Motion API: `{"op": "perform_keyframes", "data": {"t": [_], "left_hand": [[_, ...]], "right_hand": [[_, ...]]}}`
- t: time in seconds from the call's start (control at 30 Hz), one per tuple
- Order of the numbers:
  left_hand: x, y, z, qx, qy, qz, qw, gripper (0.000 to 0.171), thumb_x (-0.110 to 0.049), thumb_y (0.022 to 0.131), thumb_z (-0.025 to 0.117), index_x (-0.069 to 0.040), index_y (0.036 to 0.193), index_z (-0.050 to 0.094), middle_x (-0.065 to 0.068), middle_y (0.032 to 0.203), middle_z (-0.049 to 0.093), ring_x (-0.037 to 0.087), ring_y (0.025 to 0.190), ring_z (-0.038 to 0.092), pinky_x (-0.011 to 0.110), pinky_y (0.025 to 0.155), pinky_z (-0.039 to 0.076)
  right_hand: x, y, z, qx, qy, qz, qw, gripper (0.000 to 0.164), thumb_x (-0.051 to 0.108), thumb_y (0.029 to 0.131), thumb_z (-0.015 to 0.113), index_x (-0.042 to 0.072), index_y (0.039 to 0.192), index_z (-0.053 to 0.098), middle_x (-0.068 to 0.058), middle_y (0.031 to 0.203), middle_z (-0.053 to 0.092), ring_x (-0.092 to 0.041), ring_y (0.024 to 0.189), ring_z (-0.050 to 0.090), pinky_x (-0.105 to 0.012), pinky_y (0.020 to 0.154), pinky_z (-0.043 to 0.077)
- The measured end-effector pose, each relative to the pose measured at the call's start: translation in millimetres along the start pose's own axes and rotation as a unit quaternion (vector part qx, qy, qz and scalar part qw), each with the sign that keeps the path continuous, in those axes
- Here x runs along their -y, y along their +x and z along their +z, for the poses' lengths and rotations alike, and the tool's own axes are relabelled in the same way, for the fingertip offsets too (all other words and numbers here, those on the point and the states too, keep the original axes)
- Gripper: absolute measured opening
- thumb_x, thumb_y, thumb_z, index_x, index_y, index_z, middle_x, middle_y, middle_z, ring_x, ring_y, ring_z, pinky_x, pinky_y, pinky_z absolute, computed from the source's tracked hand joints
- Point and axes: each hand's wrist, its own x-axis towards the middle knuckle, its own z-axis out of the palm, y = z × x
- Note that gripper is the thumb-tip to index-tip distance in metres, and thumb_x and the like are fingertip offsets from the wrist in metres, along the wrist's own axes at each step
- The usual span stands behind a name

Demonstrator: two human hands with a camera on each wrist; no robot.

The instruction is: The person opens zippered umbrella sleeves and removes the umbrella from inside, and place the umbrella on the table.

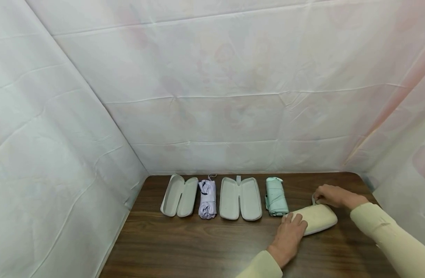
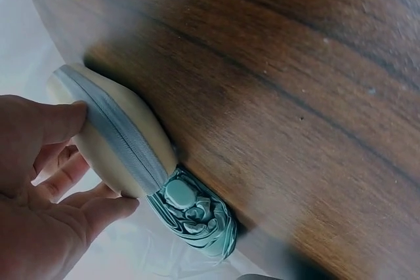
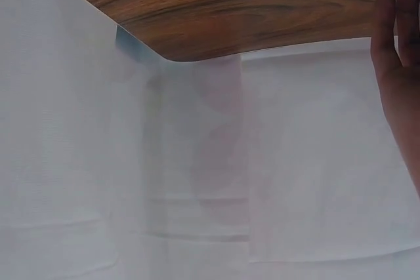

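Observation:
A cream zippered case [image 1: 318,219] lies closed at the right of the table. My left hand [image 1: 289,236] grips its near-left end. In the left wrist view, the thumb of my left hand [image 2: 46,181] is on the side with the grey zipper [image 2: 115,129], and the other fingers reach round the cream shell. My right hand [image 1: 329,195] is at the far edge of the case, fingertips pinching a small grey strap [image 1: 314,200]. In the right wrist view only part of my right hand [image 3: 400,77] shows; the case is out of sight there. A folded mint-green umbrella [image 1: 276,197] lies just left of the case.
Left of the green umbrella, an unzipped case [image 1: 250,199] lies spread with its grey lining up. Beyond it are a folded lilac umbrella [image 1: 207,199] and another spread case [image 1: 188,197]. The brown wooden table [image 1: 184,247] meets white cloth walls [image 1: 212,123] at its back and sides.

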Motion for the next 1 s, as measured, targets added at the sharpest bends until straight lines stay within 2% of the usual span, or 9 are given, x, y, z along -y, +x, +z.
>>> {"op": "perform_keyframes", "data": {"t": [0.17, 0.27, 0.37, 0.53, 0.67, 0.83, 0.93, 1.0], "left_hand": [[-0.8, -0.8, 0.6, 0.004, 0.006, 0.004, 1.0000, 0.047, -0.022, 0.078, 0.094, -0.031, 0.111, 0.062, -0.011, 0.119, 0.055, 0.012, 0.121, 0.056, 0.029, 0.100, 0.053], [-1.0, -1.0, 1.6, 0.004, 0.009, 0.004, 0.9999, 0.047, -0.023, 0.078, 0.093, -0.031, 0.111, 0.061, -0.011, 0.119, 0.054, 0.012, 0.121, 0.056, 0.028, 0.099, 0.053], [-0.8, -1.1, 1.8, 0.000, 0.009, 0.004, 0.9999, 0.045, -0.023, 0.079, 0.092, -0.030, 0.111, 0.061, -0.010, 0.120, 0.055, 0.013, 0.122, 0.056, 0.029, 0.099, 0.054], [0.1, -0.6, 1.5, -0.006, 0.007, 0.005, 0.9999, 0.043, -0.022, 0.081, 0.092, -0.029, 0.111, 0.061, -0.010, 0.119, 0.055, 0.013, 0.120, 0.057, 0.029, 0.098, 0.054], [0.4, -0.2, 1.5, -0.011, 0.006, 0.005, 0.9999, 0.044, -0.023, 0.080, 0.093, -0.029, 0.110, 0.061, -0.010, 0.118, 0.055, 0.013, 0.119, 0.057, 0.028, 0.097, 0.054], [0.2, -0.1, 1.1, -0.014, 0.008, 0.003, 0.9999, 0.044, -0.023, 0.079, 0.093, -0.029, 0.110, 0.062, -0.010, 0.116, 0.055, 0.014, 0.117, 0.058, 0.028, 0.096, 0.055], [-0.2, 0.2, 1.2, -0.008, 0.010, 0.002, 0.9999, 0.046, -0.024, 0.079, 0.094, -0.029, 0.110, 0.061, -0.010, 0.116, 0.055, 0.014, 0.117, 0.058, 0.028, 0.096, 0.054], [-0.5, 0.2, 1.1, -0.004, 0.007, 0.002, 1.0000, 0.046, -0.023, 0.079, 0.094, -0.030, 0.110, 0.061, -0.010, 0.116, 0.054, 0.014, 0.117, 0.058, 0.028, 0.096, 0.054]], "right_hand": [[-1.8, 0.0, 0.0, 0.012, 0.050, -0.027, 0.998, 0.030, 0.005, 0.101, 0.067, 0.014, 0.073, 0.063, 0.015, 0.068, 0.046, 0.004, 0.058, 0.034, -0.021, 0.055, 0.032], [-2.5, -0.1, -0.4, 0.013, 0.077, -0.051, 0.996, 0.030, 0.006, 0.103, 0.065, 0.012, 0.074, 0.064, 0.012, 0.066, 0.049, 0.006, 0.058, 0.034, -0.021, 0.054, 0.033], [-2.2, -0.8, -1.1, 0.012, 0.082, -0.062, 0.995, 0.031, 0.005, 0.104, 0.064, 0.012, 0.074, 0.065, 0.011, 0.065, 0.050, 0.006, 0.057, 0.034, -0.021, 0.053, 0.033], [-0.4, -0.7, -2.9, 0.013, 0.074, -0.059, 0.995, 0.034, 0.003, 0.104, 0.063, 0.009, 0.071, 0.060, 0.016, 0.065, 0.042, 0.006, 0.056, 0.030, -0.021, 0.052, 0.031], [1.9, 1.0, -4.7, 0.015, 0.070, -0.054, 0.996, 0.033, -0.001, 0.102, 0.063, 0.007, 0.070, 0.059, 0.017, 0.065, 0.041, 0.005, 0.055, 0.030, -0.021, 0.052, 0.030], [5.4, 3.1, -6.3, 0.025, 0.057, -0.029, 0.998, 0.030, -0.002, 0.100, 0.062, 0.010, 0.072, 0.063, 0.017, 0.066, 0.043, 0.004, 0.055, 0.032, -0.021, 0.053, 0.030], [6.1, 4.2, -6.2, 0.031, 0.055, -0.013, 0.998, 0.032, -0.001, 0.099, 0.062, 0.011, 0.070, 0.060, 0.018, 0.064, 0.041, 0.004, 0.054, 0.031, -0.020, 0.053, 0.029], [5.9, 4.5, -5.7, 0.028, 0.050, -0.018, 0.998, 0.033, -0.003, 0.097, 0.063, 0.010, 0.068, 0.057, 0.018, 0.063, 0.039, 0.004, 0.053, 0.030, -0.020, 0.052, 0.028]]}}
